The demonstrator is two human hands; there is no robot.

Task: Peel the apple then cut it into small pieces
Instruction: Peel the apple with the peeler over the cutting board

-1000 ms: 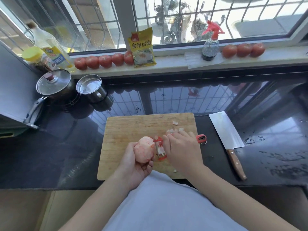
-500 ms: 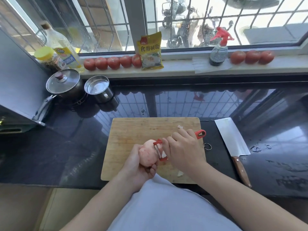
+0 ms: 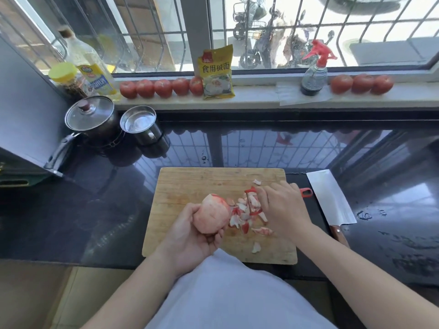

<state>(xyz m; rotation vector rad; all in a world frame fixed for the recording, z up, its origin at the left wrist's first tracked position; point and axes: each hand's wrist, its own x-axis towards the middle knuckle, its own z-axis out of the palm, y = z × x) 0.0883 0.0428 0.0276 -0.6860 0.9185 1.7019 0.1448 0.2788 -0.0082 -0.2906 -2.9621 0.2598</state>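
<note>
I've pulled the peeler (image 3: 253,201) off the apple (image 3: 211,214) — my right hand (image 3: 282,210) grips it above the peelings (image 3: 244,214). My left hand (image 3: 190,233) cups the apple over the board (image 3: 190,184), seemingly almost bare; the knife (image 3: 330,198) comes soon.

This is a home kitchen. A glossy black counter (image 3: 261,148) runs under a barred window (image 3: 308,32), and on it sit a lidded pot (image 3: 91,119), a steel cup (image 3: 140,125), a wooden board (image 3: 190,186) and a cleaver (image 3: 330,198). The sill (image 3: 261,97) holds cooking goods: rows of tomatoes (image 3: 161,87), an oil bottle (image 3: 92,70), a yellow-capped jar (image 3: 67,80), a yellow packet (image 3: 217,72) (printed in Chinese) and a spray bottle (image 3: 313,72). Outside the bars, parked scooters (image 3: 273,32) stand on a street, which suits a dwelling rather than a shop
</note>
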